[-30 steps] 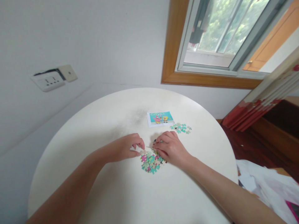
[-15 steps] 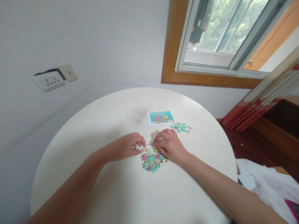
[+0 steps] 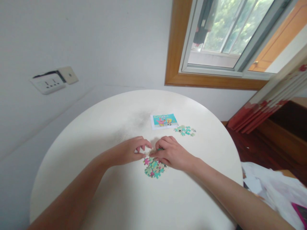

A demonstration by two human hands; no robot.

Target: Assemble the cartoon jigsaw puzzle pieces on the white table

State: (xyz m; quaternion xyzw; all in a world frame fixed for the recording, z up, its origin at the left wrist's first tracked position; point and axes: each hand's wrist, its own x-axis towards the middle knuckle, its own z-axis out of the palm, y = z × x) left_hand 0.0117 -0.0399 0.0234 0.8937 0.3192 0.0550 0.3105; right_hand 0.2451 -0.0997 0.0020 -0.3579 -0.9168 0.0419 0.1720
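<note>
A heap of jigsaw puzzle pieces (image 3: 153,169) in green, pink and beige lies on the white round table (image 3: 134,198). My left hand (image 3: 134,149) is at the heap's upper left, index finger and thumb apart, their tips close to a few pale pieces. Over the upper right of the heap, my right hand (image 3: 171,152) has its fingers bent and drawn together. A bit of green shows between those fingers, seemingly a puzzle piece. The fingertips hide part of the heap.
Beyond my right hand lies a picture card (image 3: 165,121) with two cartoon figures. A smaller group of green pieces (image 3: 185,130) is to its right. The wall holds a socket (image 3: 49,83) and a window; white papers or bags (image 3: 268,182) lie right of the table.
My right hand has shifted slightly left and down over the heap, covering more of its upper edge. My left index finger reaches a little farther right.
</note>
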